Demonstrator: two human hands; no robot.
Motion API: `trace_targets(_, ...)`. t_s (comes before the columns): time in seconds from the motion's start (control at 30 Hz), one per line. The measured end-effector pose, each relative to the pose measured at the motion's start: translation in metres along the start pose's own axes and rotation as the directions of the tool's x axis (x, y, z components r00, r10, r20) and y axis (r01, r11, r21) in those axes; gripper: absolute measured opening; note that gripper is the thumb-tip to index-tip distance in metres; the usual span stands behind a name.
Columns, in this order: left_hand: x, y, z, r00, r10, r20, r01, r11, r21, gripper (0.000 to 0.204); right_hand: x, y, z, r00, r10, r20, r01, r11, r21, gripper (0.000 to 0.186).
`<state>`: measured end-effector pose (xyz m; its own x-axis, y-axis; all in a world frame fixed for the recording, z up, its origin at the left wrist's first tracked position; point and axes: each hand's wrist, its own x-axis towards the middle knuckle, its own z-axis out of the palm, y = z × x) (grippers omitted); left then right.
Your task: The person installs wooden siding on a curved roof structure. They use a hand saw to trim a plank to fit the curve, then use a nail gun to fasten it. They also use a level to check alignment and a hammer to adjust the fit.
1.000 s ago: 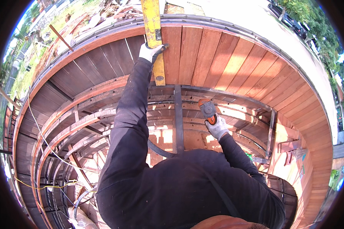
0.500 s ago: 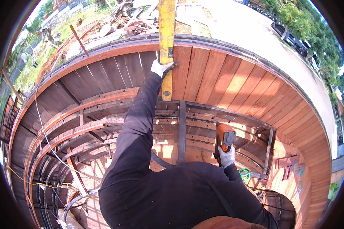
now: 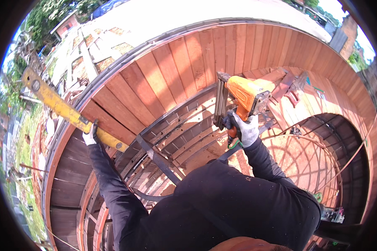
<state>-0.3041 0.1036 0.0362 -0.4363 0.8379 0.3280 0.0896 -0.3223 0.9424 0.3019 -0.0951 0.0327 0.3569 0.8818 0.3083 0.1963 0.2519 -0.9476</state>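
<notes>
My gloved left hand [image 3: 89, 136] is closed round the edge of a long yellow spirit level [image 3: 58, 104]. The level lies across the curved wooden rim, beside a reddish plank [image 3: 109, 119], and its far end sticks out past the outer edge. On the right, my gloved right hand [image 3: 248, 129] grips the handle of an orange nail gun [image 3: 245, 94], which is held up above the frame. The gun's dark magazine [image 3: 220, 100] points toward the row of planks. Part of the handle is hidden by my fingers.
Reddish planks [image 3: 188, 58] line the curved rim; darker boards [image 3: 67, 188] continue at the left. Metal bars [image 3: 155, 157] and curved ribs run below. Clamp-like tools [image 3: 295, 90] lie on the planks at the right. A cable [image 3: 352, 157] hangs at the far right.
My view has turned to the right, so the level and my left hand now appear farther left and slanted. My right hand has raised the nail gun toward the planks.
</notes>
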Motion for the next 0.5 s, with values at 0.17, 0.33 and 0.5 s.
trace_targets(0.17,-0.028,0.045,-0.028,0.998,0.064,0.001,-0.063,0.980,0.189,0.047,-0.010,-0.067,-0.067,0.927,0.233,-0.295,-0.156,0.952,0.263,0.024)
trace_targets(0.33,-0.085,0.135,0.052,0.954,0.015,0.300,-0.113,0.944,0.310,0.039,-0.029,-0.072,-0.138,0.811,0.272,-0.518,0.003,0.883,0.469,0.013)
trace_targets(0.5,-0.147,0.146,0.180,0.819,-0.178,0.546,-0.027,0.937,0.347,0.031,-0.053,-0.043,-0.193,0.671,0.281,-0.686,0.082,0.891,0.446,0.013)
